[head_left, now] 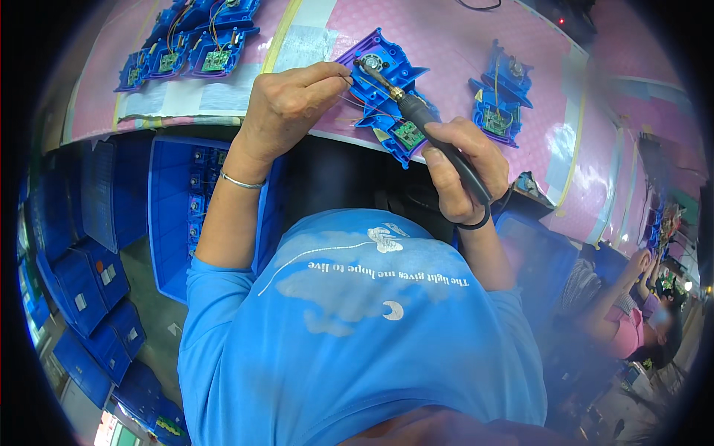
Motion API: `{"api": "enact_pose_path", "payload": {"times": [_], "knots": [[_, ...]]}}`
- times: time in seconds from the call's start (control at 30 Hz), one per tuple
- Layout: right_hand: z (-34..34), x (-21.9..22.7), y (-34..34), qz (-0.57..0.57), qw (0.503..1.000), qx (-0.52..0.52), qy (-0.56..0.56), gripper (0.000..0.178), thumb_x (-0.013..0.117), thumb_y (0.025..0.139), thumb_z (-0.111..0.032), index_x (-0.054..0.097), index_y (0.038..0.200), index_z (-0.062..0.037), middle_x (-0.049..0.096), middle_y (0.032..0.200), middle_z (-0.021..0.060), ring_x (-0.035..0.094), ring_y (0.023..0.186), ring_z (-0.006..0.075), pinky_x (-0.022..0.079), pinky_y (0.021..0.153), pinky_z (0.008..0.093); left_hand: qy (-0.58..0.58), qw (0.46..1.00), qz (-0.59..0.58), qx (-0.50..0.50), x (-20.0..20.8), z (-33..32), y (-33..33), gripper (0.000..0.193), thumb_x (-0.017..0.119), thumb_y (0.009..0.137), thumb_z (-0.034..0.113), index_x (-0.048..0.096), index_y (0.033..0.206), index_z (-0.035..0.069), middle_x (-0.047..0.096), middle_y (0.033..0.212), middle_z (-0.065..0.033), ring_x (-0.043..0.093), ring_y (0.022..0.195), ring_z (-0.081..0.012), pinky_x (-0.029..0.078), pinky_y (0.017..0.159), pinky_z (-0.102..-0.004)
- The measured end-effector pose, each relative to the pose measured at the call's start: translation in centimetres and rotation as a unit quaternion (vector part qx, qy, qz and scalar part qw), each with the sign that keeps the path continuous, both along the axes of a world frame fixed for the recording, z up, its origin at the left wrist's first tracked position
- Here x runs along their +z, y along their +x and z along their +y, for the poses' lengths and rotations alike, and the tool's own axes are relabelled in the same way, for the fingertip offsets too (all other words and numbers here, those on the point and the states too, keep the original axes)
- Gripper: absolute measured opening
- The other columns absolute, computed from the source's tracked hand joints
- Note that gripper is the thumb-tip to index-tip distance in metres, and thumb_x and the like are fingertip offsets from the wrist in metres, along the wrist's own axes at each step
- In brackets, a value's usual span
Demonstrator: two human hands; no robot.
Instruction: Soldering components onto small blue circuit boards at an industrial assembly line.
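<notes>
My right hand (470,152) is wrapped round the black handle of a soldering iron (421,115). Its metal tip reaches up and left to the round speaker (371,62) in a blue plastic housing (402,73). My left hand (294,100) pinches a thin wire (348,77) at the left edge of that housing, close to the iron's tip. A green circuit board (408,134) sits in the housing's near part, with thin wires running across between board and speaker. The tip's exact contact point is too small to make out.
Another blue housing with wires (501,97) lies to the right, and several more (216,59) at the far left of the pink-covered table (442,30). A blue crate (167,215) of parts stands below at the left, near stacked blue bins (85,286). Another person (632,320) works at the right.
</notes>
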State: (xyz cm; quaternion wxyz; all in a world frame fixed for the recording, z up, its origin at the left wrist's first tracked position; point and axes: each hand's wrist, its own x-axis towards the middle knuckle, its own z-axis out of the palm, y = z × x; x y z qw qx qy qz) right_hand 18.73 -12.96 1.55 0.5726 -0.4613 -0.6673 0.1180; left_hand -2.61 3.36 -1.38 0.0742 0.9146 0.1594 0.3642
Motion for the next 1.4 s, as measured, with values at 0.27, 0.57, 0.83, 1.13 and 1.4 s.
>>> {"api": "enact_pose_path", "payload": {"times": [0.27,0.57,0.83,1.13,1.4], "knots": [[0.0,0.2,-0.1,0.007,1.0,-0.002,-0.002,0.027,0.065,0.081,0.005,0.067,0.107,0.0099,0.065,0.078,0.0143,0.06,0.067,0.018,0.045,0.062,0.0291,-0.001,1.0,0.002,-0.002,0.0,0.0,-0.1,0.007,0.076,0.084,0.007,0.071,0.088,0.008,0.077,0.101,-0.0016,0.075,0.082,-0.019,0.061,0.066,-0.0283],[-0.1,0.3,0.0,0.003,1.0,-0.006,-0.007,0.028,0.066,0.08,0.005,0.068,0.107,0.0089,0.066,0.079,0.0143,0.06,0.068,0.0176,0.046,0.062,0.0285,-0.001,1.0,0.007,0.003,0.0,-0.1,-0.2,0.01,0.077,0.082,0.006,0.072,0.09,0.008,0.077,0.101,-0.0018,0.075,0.082,-0.0192,0.06,0.065,-0.028],[-0.4,0.3,0.1,0.003,1.0,-0.012,-0.006,0.028,0.065,0.08,0.006,0.068,0.108,0.0088,0.068,0.081,0.0148,0.062,0.069,0.0177,0.047,0.063,0.0285,0.002,1.0,-0.021,0.007,-0.1,-0.2,-0.3,0.013,0.079,0.082,0.006,0.074,0.093,0.009,0.078,0.1,-0.0021,0.076,0.081,-0.0196,0.061,0.065,-0.028],[-1.5,0.4,0.7,0.01,0.999,-0.029,-0.011,0.029,0.063,0.082,0.006,0.066,0.111,0.0095,0.068,0.082,0.0157,0.063,0.071,0.0179,0.048,0.067,0.0281,-0.081,0.959,-0.223,0.156,1.8,-1.8,-0.2,0.035,0.086,0.067,-0.007,0.079,0.097,0.01,0.068,0.088,-0.0045,0.069,0.074,-0.019,0.056,0.061,-0.031],[-1.4,0.5,1.1,0.01,0.999,-0.048,-0.003,0.028,0.062,0.083,0.007,0.065,0.111,0.0097,0.069,0.08,0.0161,0.063,0.071,0.018,0.049,0.069,0.0285,0.041,0.999,0.013,0.03,1.9,-3.5,1.8,0.037,0.081,0.072,0.007,0.075,0.109,0.009,0.069,0.096,-0.002,0.072,0.072,-0.0172,0.055,0.058,-0.0285]]}}
